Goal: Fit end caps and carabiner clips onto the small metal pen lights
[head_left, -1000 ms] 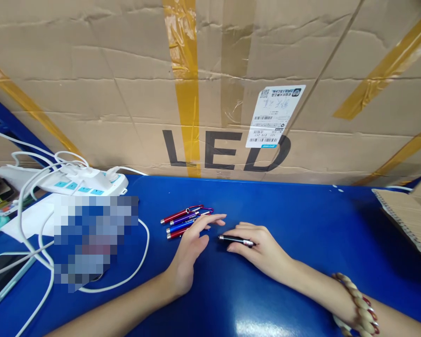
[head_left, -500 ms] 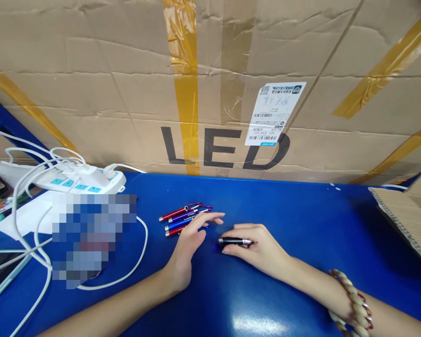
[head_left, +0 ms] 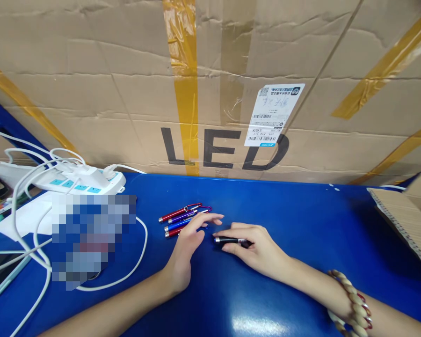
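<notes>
My right hand (head_left: 254, 241) is closed around a black penlight (head_left: 228, 240), its silver-ringed tip pointing left, just above the blue table. The rear end of the penlight is hidden by my fingers. My left hand (head_left: 187, 252) is open, held edge-down with fingers extended to the right and nothing in its grasp. Behind its fingers lies a group of slim metal penlights: a red penlight (head_left: 173, 214), a purple penlight (head_left: 180, 216), a blue penlight (head_left: 177, 225) and another red penlight (head_left: 173, 231). Small clips show at their right ends, partly covered by my left hand.
A large cardboard box (head_left: 126, 93) marked LED stands along the table's back edge. At left are a white power strip (head_left: 87, 180), tangled white cables (head_left: 143, 252), a phone (head_left: 7, 271) and a blurred-out patch. An open cardboard carton (head_left: 403, 220) sits at right.
The black penlight in my right hand has shifted slightly left. A violet-blue glow at its tip has faded. My left hand stays almost still.
</notes>
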A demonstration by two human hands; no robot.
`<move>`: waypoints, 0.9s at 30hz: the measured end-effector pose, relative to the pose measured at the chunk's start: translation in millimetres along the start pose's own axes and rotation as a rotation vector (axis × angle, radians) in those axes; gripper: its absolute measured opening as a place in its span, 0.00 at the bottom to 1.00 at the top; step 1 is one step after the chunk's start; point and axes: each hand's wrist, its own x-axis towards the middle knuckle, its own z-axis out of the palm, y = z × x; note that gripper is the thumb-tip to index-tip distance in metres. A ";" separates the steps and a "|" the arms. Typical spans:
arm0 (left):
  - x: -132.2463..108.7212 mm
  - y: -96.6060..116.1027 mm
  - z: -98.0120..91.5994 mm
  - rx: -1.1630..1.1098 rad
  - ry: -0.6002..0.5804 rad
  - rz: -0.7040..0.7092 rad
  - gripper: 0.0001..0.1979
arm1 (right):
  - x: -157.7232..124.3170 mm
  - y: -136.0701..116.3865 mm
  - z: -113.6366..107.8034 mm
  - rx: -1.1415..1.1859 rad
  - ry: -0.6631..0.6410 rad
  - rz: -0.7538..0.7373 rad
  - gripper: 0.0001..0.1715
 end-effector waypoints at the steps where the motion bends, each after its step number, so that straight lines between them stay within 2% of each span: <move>1: -0.2 -0.1 0.0 0.000 0.000 0.000 0.21 | 0.2 0.0 0.1 0.002 0.002 0.006 0.14; 18: 0.3 1.5 0.5 -0.012 0.014 -0.021 0.19 | -1.5 0.1 2.5 -0.027 0.027 -0.037 0.11; 27: -0.3 -1.9 -0.6 0.020 -0.003 0.002 0.20 | -1.3 -0.8 0.0 -0.096 -0.039 -0.044 0.12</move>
